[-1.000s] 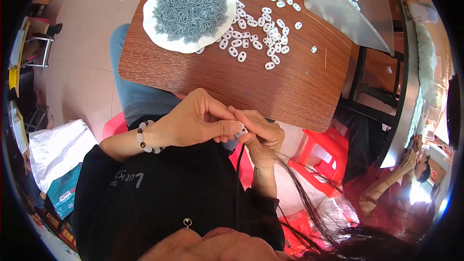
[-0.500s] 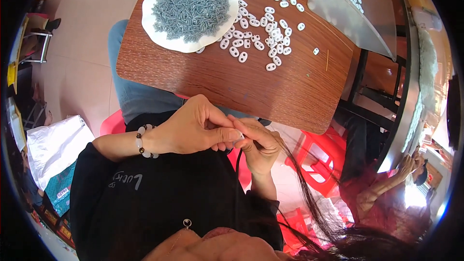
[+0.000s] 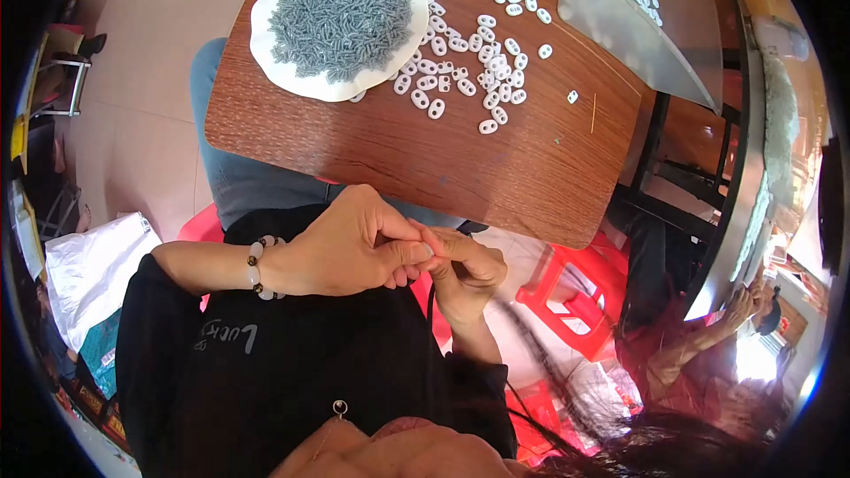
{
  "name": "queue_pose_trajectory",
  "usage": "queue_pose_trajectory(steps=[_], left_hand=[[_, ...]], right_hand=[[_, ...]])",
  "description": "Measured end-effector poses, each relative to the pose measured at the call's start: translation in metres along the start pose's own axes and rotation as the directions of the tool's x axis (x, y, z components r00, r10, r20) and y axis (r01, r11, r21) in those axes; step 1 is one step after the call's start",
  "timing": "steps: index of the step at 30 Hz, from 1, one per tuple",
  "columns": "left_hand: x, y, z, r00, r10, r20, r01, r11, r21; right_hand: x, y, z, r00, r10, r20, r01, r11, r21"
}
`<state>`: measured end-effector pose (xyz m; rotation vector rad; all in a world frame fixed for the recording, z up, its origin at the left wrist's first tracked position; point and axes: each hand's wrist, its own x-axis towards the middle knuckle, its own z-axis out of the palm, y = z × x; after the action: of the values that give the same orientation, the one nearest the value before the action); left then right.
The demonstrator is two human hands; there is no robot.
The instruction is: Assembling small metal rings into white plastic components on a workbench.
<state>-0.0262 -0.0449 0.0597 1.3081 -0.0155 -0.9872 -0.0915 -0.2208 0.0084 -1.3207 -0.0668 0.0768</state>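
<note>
My left hand, with a bead bracelet on its wrist, and my right hand meet fingertip to fingertip over my lap, just below the near edge of the wooden table. Both pinch the same small piece, which the fingers hide almost fully. A thin dark strand hangs down from under my right hand. On the table's far left a white plate holds a heap of small grey metal parts. To its right, several white oval pieces lie scattered.
A clear plastic bag with more white pieces lies at the table's far right. Red plastic stools stand beside my right leg. A white sack sits on the floor at my left. Another person's hand shows at the right.
My hands stay pressed together in my lap with only small finger movements. The small white piece seen at the fingertips earlier is now covered by them.
</note>
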Motion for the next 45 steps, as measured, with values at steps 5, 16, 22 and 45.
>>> queue_pose_trajectory(steps=[5, 16, 22, 45], left_hand=[[0.016, -0.003, -0.014, 0.999, 0.029, 0.027, -0.028, 0.998, -0.057], [0.044, -0.007, -0.012, 0.995, 0.086, -0.056, -0.095, 0.979, -0.179], [0.048, -0.007, -0.011, 0.997, 0.079, -0.017, -0.081, 0.964, -0.252], [0.046, -0.008, -0.01, 0.991, 0.1, -0.085, -0.126, 0.9, -0.416]], right_hand=[[0.014, 0.002, -0.004, 0.998, 0.063, -0.031, -0.064, 0.998, -0.02], [0.036, 0.029, -0.04, 0.971, 0.237, 0.044, -0.24, 0.941, 0.239], [0.039, 0.012, -0.035, 0.972, 0.233, 0.037, -0.233, 0.927, 0.294], [0.094, -0.052, -0.033, 0.948, -0.277, -0.158, 0.082, 0.69, -0.72]])
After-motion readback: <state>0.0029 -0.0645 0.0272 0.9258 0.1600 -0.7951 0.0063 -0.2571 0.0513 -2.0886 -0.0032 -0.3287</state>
